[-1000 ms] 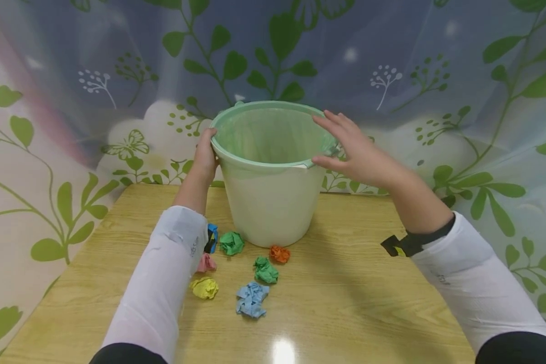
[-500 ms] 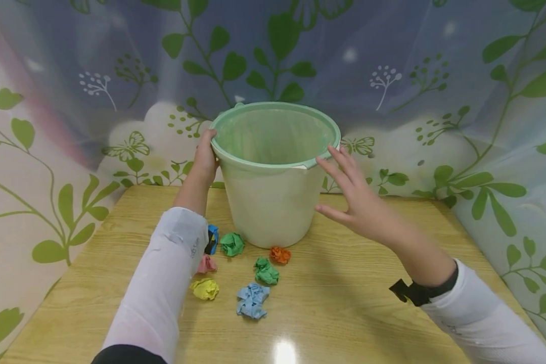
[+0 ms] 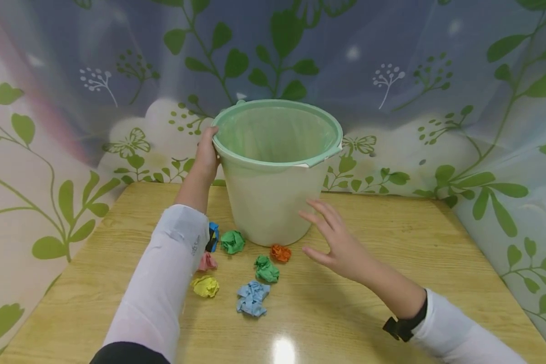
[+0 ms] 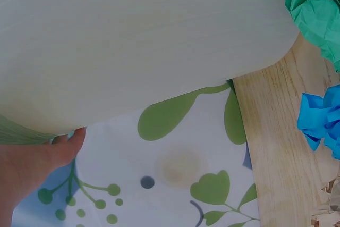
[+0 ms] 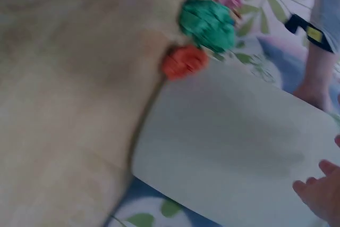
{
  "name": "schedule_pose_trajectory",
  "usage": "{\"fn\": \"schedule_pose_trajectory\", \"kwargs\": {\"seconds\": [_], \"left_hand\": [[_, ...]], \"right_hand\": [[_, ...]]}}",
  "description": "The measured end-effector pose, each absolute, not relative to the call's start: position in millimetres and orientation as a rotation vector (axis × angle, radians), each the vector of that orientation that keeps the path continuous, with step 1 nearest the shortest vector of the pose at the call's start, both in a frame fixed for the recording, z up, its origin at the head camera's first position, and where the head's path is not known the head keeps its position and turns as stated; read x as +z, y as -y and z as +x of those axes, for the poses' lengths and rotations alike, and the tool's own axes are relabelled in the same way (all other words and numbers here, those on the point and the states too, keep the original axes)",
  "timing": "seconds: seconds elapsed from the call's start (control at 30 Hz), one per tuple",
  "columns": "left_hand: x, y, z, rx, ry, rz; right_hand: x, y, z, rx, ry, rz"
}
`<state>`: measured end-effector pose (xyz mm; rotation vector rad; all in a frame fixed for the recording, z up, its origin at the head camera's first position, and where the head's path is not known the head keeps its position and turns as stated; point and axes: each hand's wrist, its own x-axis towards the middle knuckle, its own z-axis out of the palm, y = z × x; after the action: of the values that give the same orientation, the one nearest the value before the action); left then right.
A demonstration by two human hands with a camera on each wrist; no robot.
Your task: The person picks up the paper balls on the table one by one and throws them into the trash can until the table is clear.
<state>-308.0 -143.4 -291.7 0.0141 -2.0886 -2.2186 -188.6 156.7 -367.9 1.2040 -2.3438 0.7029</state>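
A pale bucket [image 3: 273, 202] with a green rim stands upright on the table. My left hand [image 3: 206, 156] grips its rim on the left side, thumb at the top edge; in the left wrist view its fingertips touch the outer wall. My right hand [image 3: 338, 247] hovers low beside the bucket's front right, fingers spread and holding nothing. Closest to it lies an orange crumpled paper ball [image 3: 280, 254]. Near that are a green paper ball [image 3: 267, 269], another green ball [image 3: 232, 242] and a light blue one [image 3: 253, 298].
Farther left lie a yellow paper ball [image 3: 205, 286] and a pink one [image 3: 207, 262], the latter partly hidden by my left sleeve. A bright blue paper ball [image 4: 323, 118] sits by the bucket's base. Behind the wooden table [image 3: 414, 242] hangs a leaf-patterned cloth [image 3: 400, 126].
My right hand has left the bucket's right rim and come down toward the table, near the orange paper ball. The left hand and the bucket have stayed put.
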Motion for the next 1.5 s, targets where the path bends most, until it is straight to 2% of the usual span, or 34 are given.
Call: {"fn": "schedule_pose_trajectory", "kwargs": {"seconds": [0.4, 0.63, 1.1, 1.5], "left_hand": [[-291.5, 143.5, -309.4, -2.216, 2.080, 0.009], [-292.7, 143.1, -308.7, -2.223, 2.100, 0.043], [-291.7, 144.2, -309.2, -2.219, 2.094, 0.040], [-291.7, 143.4, -310.1, -2.238, 2.080, 0.030]], "right_hand": [[-409.6, -141.2, -192.0, 0.532, 2.842, 1.457], [-422.6, -133.9, -196.8, 0.505, 2.889, 1.598], [-428.6, -123.7, -208.4, 0.428, 2.866, 1.669], [-435.5, -121.7, -211.9, 0.243, 2.945, 1.622]]}}
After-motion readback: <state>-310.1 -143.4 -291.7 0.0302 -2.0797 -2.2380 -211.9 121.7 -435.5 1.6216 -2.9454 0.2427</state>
